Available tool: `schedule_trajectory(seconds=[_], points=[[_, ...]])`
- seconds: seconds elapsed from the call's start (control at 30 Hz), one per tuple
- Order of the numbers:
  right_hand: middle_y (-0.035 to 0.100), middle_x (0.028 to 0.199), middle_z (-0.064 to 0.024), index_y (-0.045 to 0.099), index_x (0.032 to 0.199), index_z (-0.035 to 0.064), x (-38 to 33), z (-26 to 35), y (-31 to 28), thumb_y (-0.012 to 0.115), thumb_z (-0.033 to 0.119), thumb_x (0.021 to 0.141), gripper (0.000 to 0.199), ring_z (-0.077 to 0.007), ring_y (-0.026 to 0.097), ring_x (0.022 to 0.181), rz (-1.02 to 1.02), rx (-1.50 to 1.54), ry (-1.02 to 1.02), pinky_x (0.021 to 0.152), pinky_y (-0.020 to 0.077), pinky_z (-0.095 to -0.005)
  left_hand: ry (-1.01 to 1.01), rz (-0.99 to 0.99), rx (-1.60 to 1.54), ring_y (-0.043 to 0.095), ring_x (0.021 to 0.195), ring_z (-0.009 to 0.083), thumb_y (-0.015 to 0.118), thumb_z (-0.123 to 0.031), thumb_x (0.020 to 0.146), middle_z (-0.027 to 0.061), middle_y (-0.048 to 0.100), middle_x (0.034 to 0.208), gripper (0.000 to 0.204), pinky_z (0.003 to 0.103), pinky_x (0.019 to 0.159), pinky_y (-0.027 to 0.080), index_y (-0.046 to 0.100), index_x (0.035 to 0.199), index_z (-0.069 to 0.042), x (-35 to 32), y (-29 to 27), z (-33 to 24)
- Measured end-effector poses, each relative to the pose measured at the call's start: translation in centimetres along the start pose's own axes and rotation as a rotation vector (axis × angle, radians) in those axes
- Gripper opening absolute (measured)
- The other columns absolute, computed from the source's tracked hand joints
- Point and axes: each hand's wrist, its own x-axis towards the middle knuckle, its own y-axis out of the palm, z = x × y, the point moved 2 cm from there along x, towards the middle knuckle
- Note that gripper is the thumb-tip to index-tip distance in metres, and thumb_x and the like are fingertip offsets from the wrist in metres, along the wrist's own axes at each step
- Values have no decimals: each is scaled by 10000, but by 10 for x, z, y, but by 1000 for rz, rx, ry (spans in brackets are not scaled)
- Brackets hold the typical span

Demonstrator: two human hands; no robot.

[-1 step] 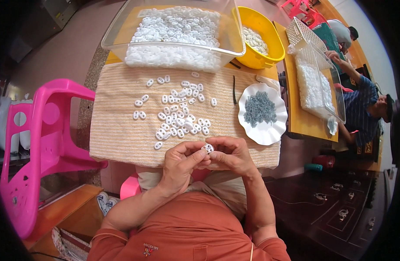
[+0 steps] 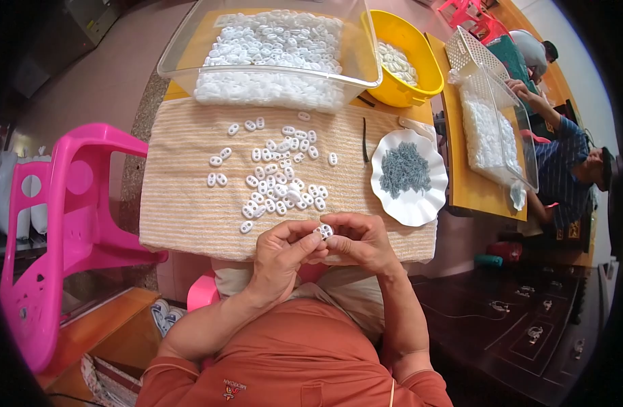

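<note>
Close to the table's near edge, my left hand (image 2: 287, 253) and my right hand (image 2: 360, 242) meet, both with closed fingers. Between their fingertips they pinch a small white plastic piece with holes (image 2: 325, 231); its lower part is hidden by my thumbs. Just beyond my hands lie many loose white oval two-holed plastic pieces (image 2: 270, 183), scattered over a striped beige cloth (image 2: 182, 210). To the right of them stands a white scalloped plate (image 2: 414, 213) heaped with small grey-blue parts (image 2: 405, 169), too fine to make out singly.
A large clear bin (image 2: 270, 73) of white pieces fills the far side, beside a yellow basin (image 2: 430, 74). A thin black strip (image 2: 365, 139) lies left of the plate. At left stands a pink chair (image 2: 87, 203). Another person (image 2: 562, 163) sits at a table to the right.
</note>
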Motion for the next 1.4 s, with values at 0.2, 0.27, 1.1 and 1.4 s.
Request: schedule_trajectory(seconds=[0.2, 0.27, 1.1, 1.4], points=[[667, 983, -91, 576, 1167, -51, 1, 0, -2, 649, -4, 861, 318, -127, 633, 886, -31, 7, -16, 767, 526, -254, -12, -19, 17, 667, 763, 147, 607, -31, 898, 111, 676, 909, 171, 283, 707, 573, 602, 1064, 8, 2, -1, 1], [665, 1004, -102, 580, 1163, -54, 0, 1, -2, 651, -30, 852, 320, -144, 639, 910, -44, 8, 0, 796, 524, -267, -8, -22, 12, 662, 758, 134, 618, -40, 895, 105, 674, 905, 182, 256, 697, 566, 605, 1069, 13, 2, 0, 2], [633, 1016, -89, 607, 1136, -54, 0, 2, -5, 647, -68, 835, 305, -138, 623, 919, -55, -14, -117, 800, 501, -259, -27, -52, 74, 657, 758, 127, 623, -68, 899, 104, 676, 892, 233, 240, 691, 557, 598, 1104, 38, 2, -3, 5], [622, 982, -84, 611, 1136, -50, 1, 4, -3, 636, -76, 838, 300, -137, 614, 907, -57, -14, -141, 785, 491, -248, -21, -48, 91, 656, 761, 127, 629, -78, 898, 103, 674, 893, 246, 237, 696, 557, 595, 1111, 41, 2, -4, 5]])
